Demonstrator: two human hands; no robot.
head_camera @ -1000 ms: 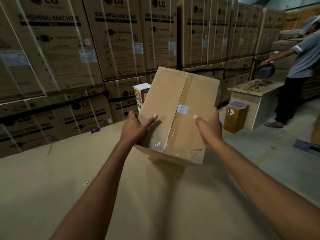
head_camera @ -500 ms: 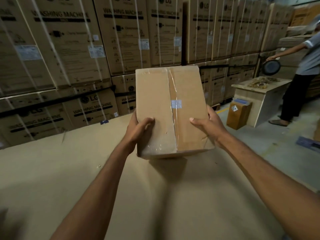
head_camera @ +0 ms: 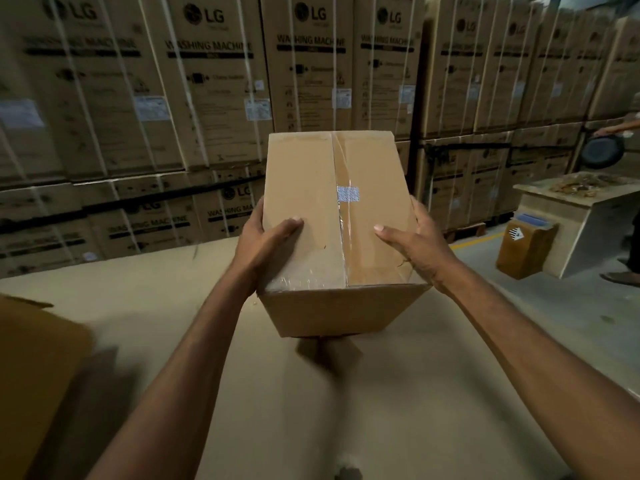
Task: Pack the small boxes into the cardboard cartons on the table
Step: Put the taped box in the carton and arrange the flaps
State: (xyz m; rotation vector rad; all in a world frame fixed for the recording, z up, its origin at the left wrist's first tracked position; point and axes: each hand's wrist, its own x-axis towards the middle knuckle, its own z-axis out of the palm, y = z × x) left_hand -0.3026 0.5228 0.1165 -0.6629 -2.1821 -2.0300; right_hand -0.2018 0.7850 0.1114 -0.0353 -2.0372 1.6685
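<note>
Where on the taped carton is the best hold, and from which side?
Grip the carton at its two opposite side walls near the close end, one hand from each side, thumbs over the top edge, as the left hand and right hand do. It looks too wide for one hand, and the taped top offers no hold.

"LG", "WASHING MACHINE" on stacked cartons (head_camera: 308, 74)

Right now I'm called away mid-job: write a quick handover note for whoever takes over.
Left hand and right hand grip the sealed carton by its sides, thumbs on top, seemingly above the table. Its top seam is taped shut, so it looks packed. A second carton sits at far left, blurred. No small boxes in view. Remaining: set this carton down, check the other.
</note>
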